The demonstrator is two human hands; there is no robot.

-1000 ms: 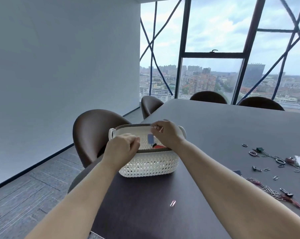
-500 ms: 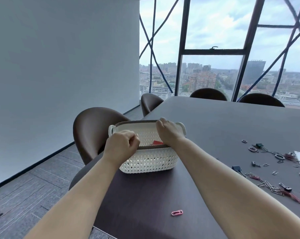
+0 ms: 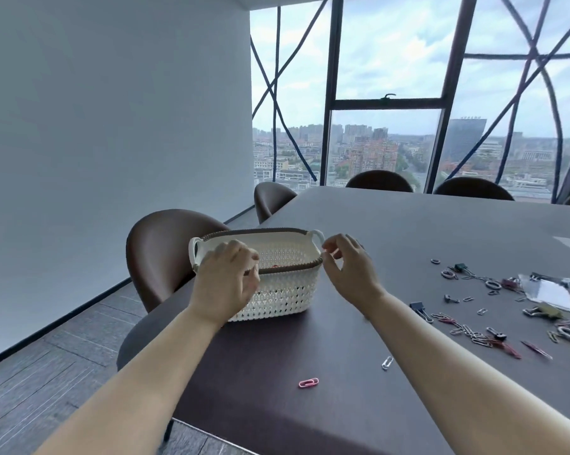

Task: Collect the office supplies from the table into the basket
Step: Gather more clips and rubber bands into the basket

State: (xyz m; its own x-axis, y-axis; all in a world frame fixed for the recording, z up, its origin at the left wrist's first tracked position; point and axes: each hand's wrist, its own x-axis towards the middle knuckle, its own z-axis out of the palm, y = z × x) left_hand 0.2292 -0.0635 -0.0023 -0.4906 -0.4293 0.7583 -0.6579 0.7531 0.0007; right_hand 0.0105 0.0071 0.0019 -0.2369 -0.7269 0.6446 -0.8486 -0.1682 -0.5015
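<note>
head view: white lattice basket (image 3: pixel 286 290) with brown rim stands on dark worktop (image 3: pixel 408 231) near left edge. left hand (image 3: pixel 226 280) over basket's near rim, fingers curled; whether it grips rim or something small, cannot tell. right hand (image 3: pixel 349 267) just beside basket's right handle, fingers loosely bent, nothing in it. pink paper clip (image 3: pixel 308 382) and white paper clip (image 3: pixel 387 362) lie near, between forearms. scattered clips (image 3: pixel 493 326) spread at right, well apart from basket. brown chair (image 3: pixel 159 251) left of basket.
</note>
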